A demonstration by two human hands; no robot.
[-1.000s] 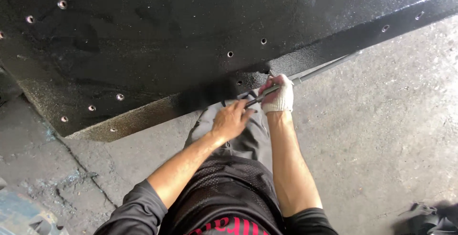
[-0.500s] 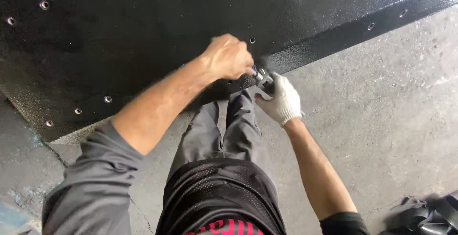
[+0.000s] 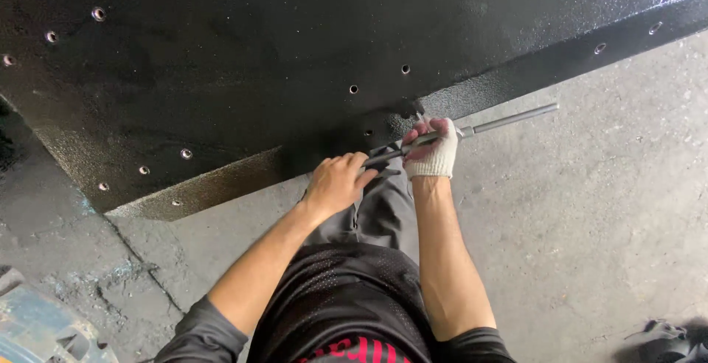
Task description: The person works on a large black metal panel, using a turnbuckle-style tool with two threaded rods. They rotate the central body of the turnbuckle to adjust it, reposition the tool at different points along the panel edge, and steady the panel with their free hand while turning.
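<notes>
Rod [image 3: 509, 118] | long axis near-horizontal, tip up-right | gloved right hand [image 3: 431, 153] grips

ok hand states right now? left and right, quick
Left hand: bare, closed on the near end of the grey metal rod.
Right hand: white glove, closed around the same rod.

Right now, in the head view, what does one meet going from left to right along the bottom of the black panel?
Blue-grey object → bare left hand → gloved right hand → free end of the grey metal rod → dark object on the floor.
</notes>
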